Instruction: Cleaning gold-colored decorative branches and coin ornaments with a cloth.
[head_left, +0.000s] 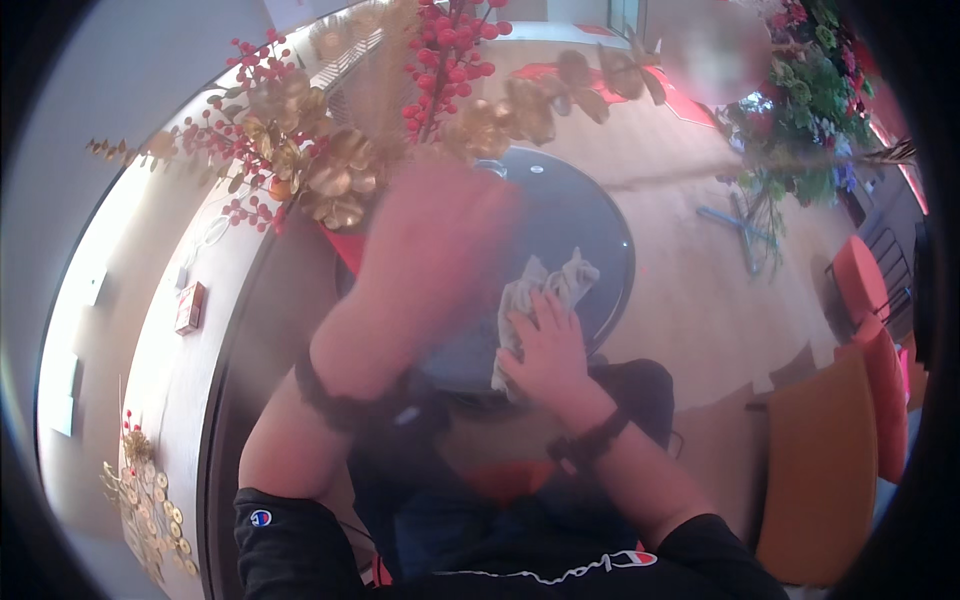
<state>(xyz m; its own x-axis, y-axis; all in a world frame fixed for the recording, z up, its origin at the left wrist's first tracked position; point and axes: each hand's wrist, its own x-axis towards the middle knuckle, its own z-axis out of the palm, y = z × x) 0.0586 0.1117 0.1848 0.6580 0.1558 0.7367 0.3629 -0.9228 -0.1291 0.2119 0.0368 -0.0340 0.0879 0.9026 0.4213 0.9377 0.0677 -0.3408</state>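
Note:
My right hand (551, 349) lies palm down on a crumpled pale cloth (517, 296), its fingers pressing the cloth onto a dark round table (581, 202). My left hand (446, 236) is raised over the left part of the table, nearer the camera and strongly blurred. Its fingers cannot be made out, nor whether they hold anything. Just left of it, partly hidden, stands a red pot (345, 246). Around and above the pot spread gold artificial flowers (339, 176) and stems of red berries (446, 60).
At left runs a pale ledge (176, 390) bearing a small red box (190, 308). A gold leafy branch (525, 112) reaches across the top. Green foliage with flowers (802, 97) hangs at upper right. An orange-brown chair (821, 465) stands close on the right.

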